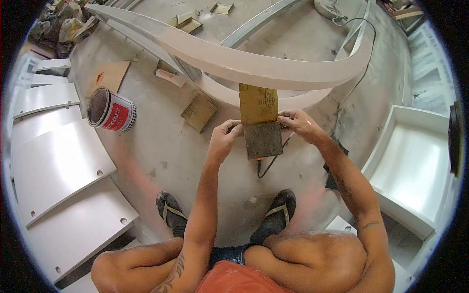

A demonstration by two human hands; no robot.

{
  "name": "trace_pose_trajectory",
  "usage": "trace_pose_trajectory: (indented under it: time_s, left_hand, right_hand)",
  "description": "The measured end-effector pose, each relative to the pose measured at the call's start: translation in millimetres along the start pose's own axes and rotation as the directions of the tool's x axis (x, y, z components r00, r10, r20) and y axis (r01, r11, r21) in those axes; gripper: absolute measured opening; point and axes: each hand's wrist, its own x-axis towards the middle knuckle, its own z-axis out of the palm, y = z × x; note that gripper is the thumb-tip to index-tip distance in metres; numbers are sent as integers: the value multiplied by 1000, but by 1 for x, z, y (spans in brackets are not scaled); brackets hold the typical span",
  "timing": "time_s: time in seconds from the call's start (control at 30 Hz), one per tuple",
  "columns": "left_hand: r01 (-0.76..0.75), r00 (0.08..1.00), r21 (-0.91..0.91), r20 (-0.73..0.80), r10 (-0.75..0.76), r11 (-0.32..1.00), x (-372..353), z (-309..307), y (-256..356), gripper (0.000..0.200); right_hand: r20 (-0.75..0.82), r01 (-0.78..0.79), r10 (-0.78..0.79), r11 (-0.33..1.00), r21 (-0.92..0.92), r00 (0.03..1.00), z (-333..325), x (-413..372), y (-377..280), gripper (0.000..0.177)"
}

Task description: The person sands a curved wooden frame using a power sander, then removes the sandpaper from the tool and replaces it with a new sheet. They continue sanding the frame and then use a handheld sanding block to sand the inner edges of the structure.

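Note:
Both hands hold a sheet of sandpaper (260, 122) between them, folded across its middle. The upper half shows the tan printed backing, the lower half the dark gritty face. My left hand (224, 136) pinches the sheet's left edge at the fold. My right hand (297, 123) pinches the right edge at the same height. The sheet hangs just in front of a long curved white board (234, 61) that arcs across the floor. My two sandalled feet (224, 215) rest on the concrete below.
An open red-and-white tin (110, 110) stands on the floor at left. Another sandpaper piece (199, 112) lies beside the curved board. White panels (58, 166) are stacked at left, a white box frame (415, 166) stands at right. A black cable (359, 73) runs across the floor.

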Motion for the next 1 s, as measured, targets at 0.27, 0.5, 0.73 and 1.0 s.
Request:
trace_pose_trajectory:
  time_s: [0.27,0.5,0.73,1.0]
  left_hand:
    - [-48,999,-38,-15,47,998,4,-1,-11,24]
    - [-21,1000,-70,15,22,997,9,-2,-15,23]
    - [16,998,-171,61,-5,985,15,-5,-17,25]
    - [30,996,-147,87,-17,989,13,-3,-16,16]
  right_hand:
    - [33,120,-121,992,29,992,4,-8,9,28]
    - [-103,288,-296,953,-91,950,16,-6,32,23]
    - [-185,357,-409,897,-261,893,18,0,46,22]
    - [-121,208,-220,972,-106,968,7,-7,34,26]
